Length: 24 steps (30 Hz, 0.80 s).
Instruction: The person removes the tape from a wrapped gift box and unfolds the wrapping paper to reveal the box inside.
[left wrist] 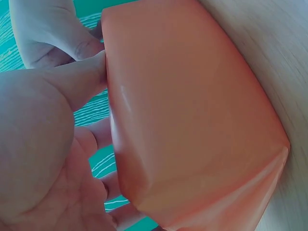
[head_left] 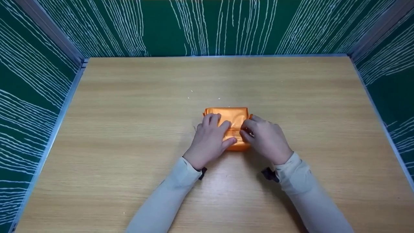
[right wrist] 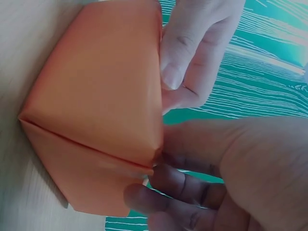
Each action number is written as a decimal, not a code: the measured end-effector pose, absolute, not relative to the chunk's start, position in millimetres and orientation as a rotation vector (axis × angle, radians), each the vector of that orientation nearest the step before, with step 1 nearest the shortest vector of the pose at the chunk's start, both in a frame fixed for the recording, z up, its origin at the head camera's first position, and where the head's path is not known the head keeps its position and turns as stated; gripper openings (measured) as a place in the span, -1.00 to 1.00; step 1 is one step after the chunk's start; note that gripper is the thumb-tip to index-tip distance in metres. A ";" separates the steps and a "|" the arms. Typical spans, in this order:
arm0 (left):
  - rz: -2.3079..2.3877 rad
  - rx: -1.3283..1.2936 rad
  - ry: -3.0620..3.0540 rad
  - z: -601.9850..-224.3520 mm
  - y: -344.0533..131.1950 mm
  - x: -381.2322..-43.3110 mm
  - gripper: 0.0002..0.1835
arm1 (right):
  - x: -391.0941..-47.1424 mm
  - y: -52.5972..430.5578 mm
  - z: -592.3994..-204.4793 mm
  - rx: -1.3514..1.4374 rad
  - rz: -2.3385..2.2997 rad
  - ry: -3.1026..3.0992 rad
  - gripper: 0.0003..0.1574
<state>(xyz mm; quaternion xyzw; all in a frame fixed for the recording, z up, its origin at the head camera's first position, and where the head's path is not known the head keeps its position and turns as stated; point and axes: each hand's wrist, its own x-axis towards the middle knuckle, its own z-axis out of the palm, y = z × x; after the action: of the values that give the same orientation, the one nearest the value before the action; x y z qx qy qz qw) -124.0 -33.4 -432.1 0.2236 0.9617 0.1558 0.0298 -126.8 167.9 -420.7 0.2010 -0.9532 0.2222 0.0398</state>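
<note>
A box-shaped package in shiny orange wrapping paper (head_left: 233, 113) lies on the table, with a seam across its top. My left hand (head_left: 208, 139) rests on its left part, fingers spread and thumb near the front edge. At the right end, my right hand (head_left: 268, 137) has its fingers curled and pinches the paper at the upper corner. The right wrist view shows a creased, folded end flap (right wrist: 91, 178) beside those fingertips. In the left wrist view the package's near side (left wrist: 192, 96) looks smooth, with slanting creases toward its left end. Whatever is inside is hidden.
The wooden tabletop (head_left: 129, 129) spreads around the package, with a few tiny white specks (head_left: 191, 91) behind it. Green panels with white wavy lines (head_left: 194, 29) stand along the back and both sides. Blue edging (head_left: 55, 129) runs along the table's borders.
</note>
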 end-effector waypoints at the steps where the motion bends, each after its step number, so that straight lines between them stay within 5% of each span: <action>1: 0.490 0.697 2.974 -432.0 -33.6 -124.2 -0.42 | -127.0 167.6 -420.4 0.613 0.674 -2.915 -0.91; 24: 0.522 0.683 2.954 -432.9 -35.9 -124.2 -0.43 | -126.1 163.0 -418.5 0.518 0.698 -2.956 -0.91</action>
<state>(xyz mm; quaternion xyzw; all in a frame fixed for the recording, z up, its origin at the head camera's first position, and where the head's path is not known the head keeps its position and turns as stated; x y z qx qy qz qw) -124.2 -35.9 -432.9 0.2218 0.9597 0.1697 0.0326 -126.1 163.0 -418.5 0.1680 -0.9590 0.2263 0.0301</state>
